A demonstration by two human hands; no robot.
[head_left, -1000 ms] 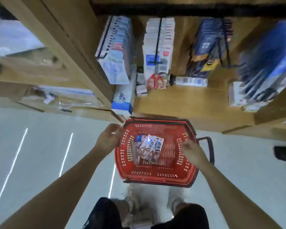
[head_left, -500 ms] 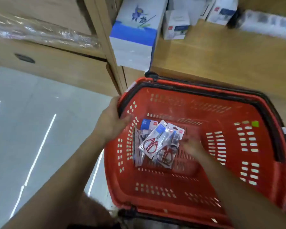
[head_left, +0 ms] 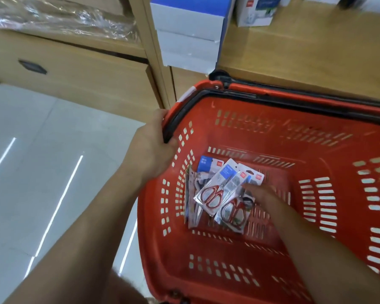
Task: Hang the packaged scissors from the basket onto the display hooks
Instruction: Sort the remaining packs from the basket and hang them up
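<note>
L hand point(head_left: 149, 150) grips the left rim of the red basket point(head_left: 206, 270): thumb hooked over the inner edge by the black handle point(head_left: 272, 99), which lies folded along the rim, and the other fingers go down the outside wall. R hand point(head_left: 263, 196) reaches into the basket from the lower right, w/ fingertips on the right edge of the packaged scissors point(head_left: 211, 194). It's motion-blurred, so can't tell if it pinches a pack or just touches one.

The scissors are all in the basket, in a loose overlapping pile on the btm, left of ctr. 2 packs w/ red handles lie on top, tilted diagonally, hang-tab ends pointing up-right. The lower red-handled pack point(head_left: 233, 213) is the 1 under the R fingertips. A blue-topped card point(head_left: 206, 164) sticks out behind them, and at least 1 more pack leans by the left wall. Exact count unclear.

The basket sits tight against a wooden shelf point(head_left: 305, 51). On the shelf's left end is a stack of 3 white boxes point(head_left: 189, 25), top 1 w/ a blue lid, and a small white box point(head_left: 257, 12) to their right. Further left: a wooden drawer point(head_left: 86, 77) w/ a dark recessed pull point(head_left: 32, 66), and crumpled clear plastic wrap point(head_left: 64, 16) above it. The pale tiled floor point(head_left: 42, 172) shows bright light streaks.
</note>
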